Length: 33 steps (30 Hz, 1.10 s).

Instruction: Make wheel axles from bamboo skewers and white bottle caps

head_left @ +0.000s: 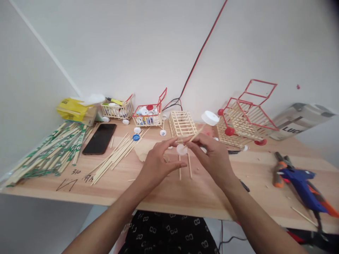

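A wooden stick (196,134) is pinched in the fingers of my right hand (213,155). A white bottle cap (210,118) sits at its far end, and a translucent cap (181,149) is at its near end. My left hand (158,160) is open beside the translucent cap, thumb and fingers apart; whether a fingertip touches the cap or stick I cannot tell. Just behind both hands stands a small basket frame of sticks (182,123). Two loose sticks (190,165) lie on the table below the hands.
Finished-looking stick carts (148,114) stand along the wall, with a larger red-trimmed one (246,113) at right. Left are a phone (100,139), loose sticks (113,158) and wrapped chopsticks (50,151). A blue glue gun (300,187) and orange-handled pliers (278,173) lie right.
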Motion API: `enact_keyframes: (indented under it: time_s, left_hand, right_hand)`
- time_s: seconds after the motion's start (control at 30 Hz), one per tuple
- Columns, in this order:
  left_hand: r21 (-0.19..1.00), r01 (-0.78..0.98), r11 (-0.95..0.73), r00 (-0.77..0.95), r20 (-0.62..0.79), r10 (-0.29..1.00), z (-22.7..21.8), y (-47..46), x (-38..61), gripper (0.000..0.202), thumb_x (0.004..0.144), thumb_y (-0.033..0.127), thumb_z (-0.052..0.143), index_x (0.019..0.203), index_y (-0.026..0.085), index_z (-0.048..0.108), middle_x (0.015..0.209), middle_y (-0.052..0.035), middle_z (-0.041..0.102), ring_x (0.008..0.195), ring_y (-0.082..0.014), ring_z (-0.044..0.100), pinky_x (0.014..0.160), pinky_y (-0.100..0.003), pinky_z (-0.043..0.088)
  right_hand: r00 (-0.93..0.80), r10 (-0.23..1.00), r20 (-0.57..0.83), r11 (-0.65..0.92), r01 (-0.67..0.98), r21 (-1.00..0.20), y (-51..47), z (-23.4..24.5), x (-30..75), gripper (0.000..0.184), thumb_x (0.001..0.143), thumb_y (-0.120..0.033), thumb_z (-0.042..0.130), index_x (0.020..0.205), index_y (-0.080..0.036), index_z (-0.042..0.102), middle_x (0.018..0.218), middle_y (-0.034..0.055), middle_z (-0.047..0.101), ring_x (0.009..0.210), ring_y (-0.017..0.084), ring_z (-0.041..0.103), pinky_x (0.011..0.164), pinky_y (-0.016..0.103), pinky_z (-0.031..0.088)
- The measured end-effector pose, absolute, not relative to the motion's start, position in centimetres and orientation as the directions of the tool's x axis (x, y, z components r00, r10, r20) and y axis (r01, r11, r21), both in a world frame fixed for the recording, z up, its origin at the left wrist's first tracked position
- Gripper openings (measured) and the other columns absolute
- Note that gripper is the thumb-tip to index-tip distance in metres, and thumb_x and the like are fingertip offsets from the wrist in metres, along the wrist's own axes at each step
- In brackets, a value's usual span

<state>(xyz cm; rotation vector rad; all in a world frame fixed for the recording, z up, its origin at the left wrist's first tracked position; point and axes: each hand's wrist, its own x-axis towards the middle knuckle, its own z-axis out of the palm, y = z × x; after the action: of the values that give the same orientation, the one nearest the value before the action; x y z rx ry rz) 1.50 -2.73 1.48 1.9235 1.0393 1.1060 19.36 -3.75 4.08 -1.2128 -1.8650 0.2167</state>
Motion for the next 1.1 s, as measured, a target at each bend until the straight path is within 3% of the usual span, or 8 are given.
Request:
enact_keyframes:
  time_s: [0.23, 0.47, 0.67, 1.1]
  left_hand:
    - [0.842, 0.272, -0.467, 0.438, 0.324, 0.839, 2.5, 0.4, 1.5, 0.048, 0.075, 0.024, 0.072, 0.121, 0.027, 0.061, 0.116, -0.0019, 0.067, 0.102, -0.0197, 0.062, 0.091, -0.034, 0.046]
    - [0.812, 0.326, -0.485, 0.383, 0.355, 0.853, 1.8, 1.9, 2.2, 0.04, 0.068, 0.019, 0.077, 0.107, 0.024, 0.07, 0.102, -0.0019, 0.072, 0.096, -0.0202, 0.064, 0.086, -0.031, 0.046]
    - [0.814, 0.252, -0.523, 0.324, 0.438, 0.838, 0.8, 2.1, 2.8, 0.037, 0.069, 0.019, 0.078, 0.105, 0.022, 0.07, 0.1, -0.0041, 0.072, 0.097, -0.0204, 0.063, 0.088, -0.033, 0.046]
    - [0.788, 0.268, -0.555, 0.29, 0.483, 0.826, 0.1, 1.4, 3.0, 0.034, 0.07, 0.025, 0.078, 0.102, 0.023, 0.07, 0.102, -0.0032, 0.071, 0.103, -0.0213, 0.06, 0.094, -0.036, 0.044]
  right_hand:
    - [-0.22, 0.786, 0.578, 0.569, 0.622, -0.537, -1.0, 3.9, 19.7, 0.014, 0.089, -0.025, 0.055, 0.078, -0.021, 0.062, 0.071, -0.0009, 0.063, 0.065, 0.013, 0.054, 0.062, 0.025, 0.04]
    - [-0.233, 0.797, 0.557, 0.568, 0.602, -0.561, -0.1, 3.5, 19.9, 0.013, 0.089, -0.024, 0.056, 0.08, -0.021, 0.063, 0.08, 0.0014, 0.066, 0.073, 0.015, 0.058, 0.067, 0.027, 0.042]
    - [-0.2, 0.762, 0.616, 0.594, 0.594, -0.543, -0.1, 2.9, 20.0, 0.015, 0.089, -0.025, 0.056, 0.076, -0.021, 0.06, 0.078, 0.0019, 0.066, 0.073, 0.015, 0.058, 0.068, 0.027, 0.043]
    - [-0.114, 0.761, 0.638, 0.54, 0.657, -0.526, -0.7, 2.2, 19.4, 0.02, 0.089, -0.028, 0.056, 0.07, -0.021, 0.054, 0.066, -0.0013, 0.059, 0.063, 0.013, 0.054, 0.062, 0.026, 0.041]
